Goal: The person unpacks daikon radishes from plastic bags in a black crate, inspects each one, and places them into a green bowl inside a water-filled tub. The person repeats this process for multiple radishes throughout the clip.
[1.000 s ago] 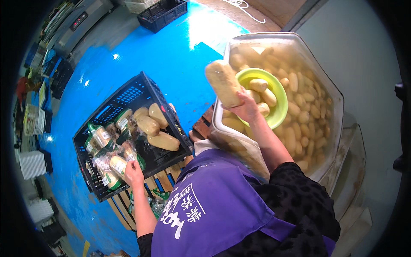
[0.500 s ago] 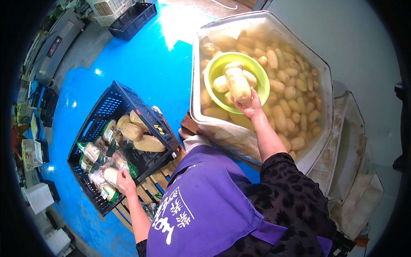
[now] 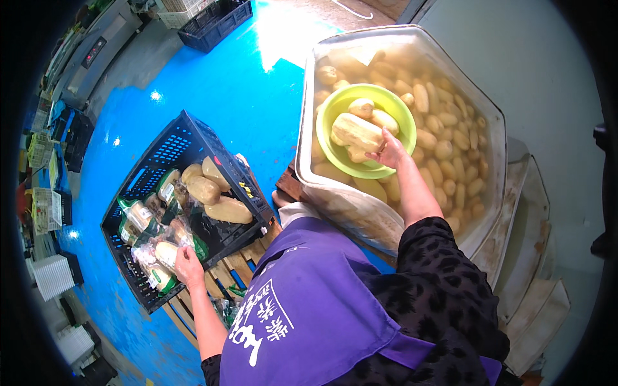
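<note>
My right hand (image 3: 391, 154) is closed on the end of a thick pale lotus root (image 3: 358, 132), which lies sideways over other roots in a lime-green bowl (image 3: 410, 122). That bowl sits in a big white-rimmed tub (image 3: 308, 122) of murky water with many lotus roots (image 3: 444, 149) in it. At the near side of a black plastic crate (image 3: 138, 283), my left hand (image 3: 189, 267) closes on a clear-bagged lotus root (image 3: 167, 255); its fingertips are partly hidden. Other bagged roots (image 3: 137, 214) and several loose roots (image 3: 230, 210) share the crate.
The crate stands on a wooden pallet (image 3: 222, 280) over a wet blue floor (image 3: 238, 96). Another black crate (image 3: 215, 26) is at the far side. Stacked white trays (image 3: 53, 273) stand at the left, and pale folded panels (image 3: 531, 238) lean right of the tub.
My right hand has turned the large lotus root from upright to sideways and lowered it onto the roots in the bowl. My left hand stays at the bagged root. The view has shifted slightly.
</note>
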The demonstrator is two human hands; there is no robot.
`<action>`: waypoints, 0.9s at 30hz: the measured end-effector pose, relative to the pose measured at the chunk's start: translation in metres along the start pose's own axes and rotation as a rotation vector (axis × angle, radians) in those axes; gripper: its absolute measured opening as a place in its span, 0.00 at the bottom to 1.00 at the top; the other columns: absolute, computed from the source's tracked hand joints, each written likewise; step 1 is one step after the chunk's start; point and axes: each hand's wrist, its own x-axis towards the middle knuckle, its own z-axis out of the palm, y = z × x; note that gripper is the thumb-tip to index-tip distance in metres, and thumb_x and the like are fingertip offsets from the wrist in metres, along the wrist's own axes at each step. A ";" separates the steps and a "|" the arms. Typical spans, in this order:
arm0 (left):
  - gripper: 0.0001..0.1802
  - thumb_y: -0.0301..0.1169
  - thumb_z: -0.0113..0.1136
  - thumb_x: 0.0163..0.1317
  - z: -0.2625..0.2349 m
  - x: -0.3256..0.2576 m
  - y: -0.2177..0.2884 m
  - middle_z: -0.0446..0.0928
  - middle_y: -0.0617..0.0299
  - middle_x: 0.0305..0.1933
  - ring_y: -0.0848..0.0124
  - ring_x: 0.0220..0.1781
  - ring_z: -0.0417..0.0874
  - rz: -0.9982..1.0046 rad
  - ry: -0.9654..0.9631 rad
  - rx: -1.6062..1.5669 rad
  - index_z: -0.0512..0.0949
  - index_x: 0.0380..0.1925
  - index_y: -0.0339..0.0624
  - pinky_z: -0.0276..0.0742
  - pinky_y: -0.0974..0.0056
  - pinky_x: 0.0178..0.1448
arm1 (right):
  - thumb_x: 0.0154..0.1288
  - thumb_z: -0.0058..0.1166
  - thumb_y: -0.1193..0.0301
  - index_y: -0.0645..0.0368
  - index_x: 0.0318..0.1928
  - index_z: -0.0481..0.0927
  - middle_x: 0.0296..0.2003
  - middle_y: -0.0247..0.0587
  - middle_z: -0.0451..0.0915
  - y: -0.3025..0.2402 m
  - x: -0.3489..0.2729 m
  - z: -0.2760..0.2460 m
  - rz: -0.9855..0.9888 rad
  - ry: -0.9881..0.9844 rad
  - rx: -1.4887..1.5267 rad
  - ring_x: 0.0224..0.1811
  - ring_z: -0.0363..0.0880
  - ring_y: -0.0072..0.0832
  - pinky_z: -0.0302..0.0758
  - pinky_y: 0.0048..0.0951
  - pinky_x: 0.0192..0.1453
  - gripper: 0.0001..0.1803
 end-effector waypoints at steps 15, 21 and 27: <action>0.12 0.40 0.59 0.69 -0.003 0.000 0.003 0.84 0.57 0.31 0.60 0.34 0.84 -0.068 -0.073 -0.017 0.80 0.38 0.43 0.77 0.56 0.40 | 0.65 0.65 0.58 0.62 0.62 0.71 0.49 0.54 0.78 -0.006 0.051 -0.044 -0.362 0.726 -0.200 0.49 0.81 0.38 0.82 0.38 0.47 0.32; 0.11 0.40 0.60 0.68 -0.007 -0.001 0.018 0.84 0.57 0.31 0.59 0.34 0.84 -0.085 -0.027 0.031 0.80 0.38 0.43 0.77 0.56 0.40 | 0.45 0.78 0.54 0.43 0.76 0.58 0.71 0.48 0.60 -0.010 -0.019 0.056 -0.802 0.545 -1.856 0.72 0.61 0.46 0.58 0.59 0.73 0.58; 0.12 0.39 0.60 0.68 -0.006 -0.002 0.017 0.83 0.57 0.31 0.60 0.33 0.84 -0.064 -0.007 -0.015 0.80 0.37 0.42 0.77 0.56 0.40 | 0.51 0.68 0.65 0.40 0.78 0.52 0.76 0.47 0.55 -0.003 0.024 0.071 -0.727 0.436 -2.128 0.79 0.52 0.48 0.47 0.62 0.78 0.55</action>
